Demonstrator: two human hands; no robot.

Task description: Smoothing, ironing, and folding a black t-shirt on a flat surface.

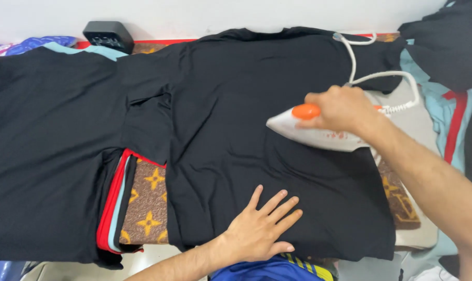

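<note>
Where the view begins, at its lower edge, a blue and yellow striped garment (277, 269) lies just below the left hand (259, 229), which rests flat on the black T-shirt (236, 130) with fingers spread and released, pressing the hem area near the shirt's lower edge. That shirt is spread front-up across a padded surface covered by a brown cloth with yellow star and flower motifs (147, 203), visible in a gap to the left and again at the lower right corner. Its fabric looks mostly smooth, with faint creases near the middle and a sleeve folded at the left. To the left, a stack of folded clothes (43, 156) lies topped in black, with red and light blue layers showing along its edge. Farther up, the right hand (340, 109) is clenched around the handle of a white steam iron (319, 132) with an orange knob, its soleplate flat on the shirt's right chest area. A white cord (381, 75) loops behind it toward the far edge. Beyond, a black box-shaped device (108, 34) sits against the pale wall (220, 13). Open shirt lies left of the iron; more dark clothing (449, 41) crowds the right side.
</note>
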